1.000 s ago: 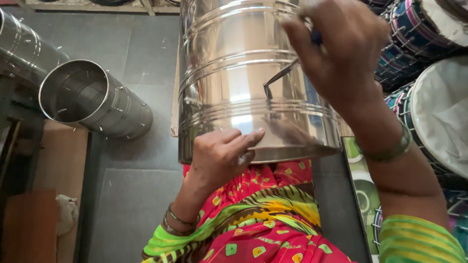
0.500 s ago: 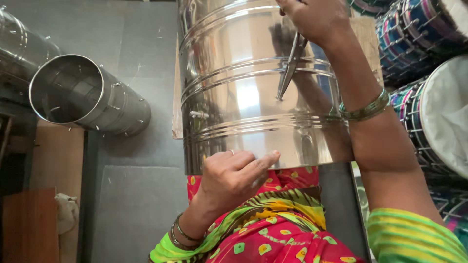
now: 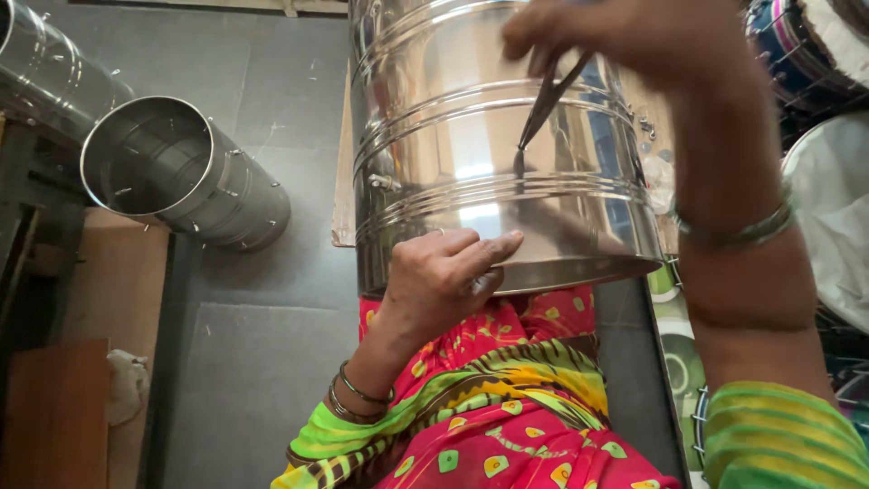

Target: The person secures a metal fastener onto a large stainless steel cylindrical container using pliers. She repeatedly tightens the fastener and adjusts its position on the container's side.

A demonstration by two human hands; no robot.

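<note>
A big shiny steel drum shell (image 3: 434, 136) lies across my lap, its near rim over my red patterned dress. My left hand (image 3: 444, 276) presses flat on the shell's near edge, fingers together, steadying it. Raised over the top of the shell, my right hand (image 3: 625, 36) pinches a thin dark metal tool (image 3: 543, 104) whose tip points down at the steel surface. A small bolt (image 3: 385, 181) sticks out of the shell's left side.
Two more steel shells (image 3: 181, 177) lie on the grey floor at the left. Finished drums with blue lacing (image 3: 797, 45) and a white drum skin (image 3: 837, 199) crowd the right side. A wooden board (image 3: 54, 417) lies at bottom left.
The shell now sits more to the right in view. My right hand has risen with the tool, whose tip has moved along the shell. My left hand stays on the near edge.
</note>
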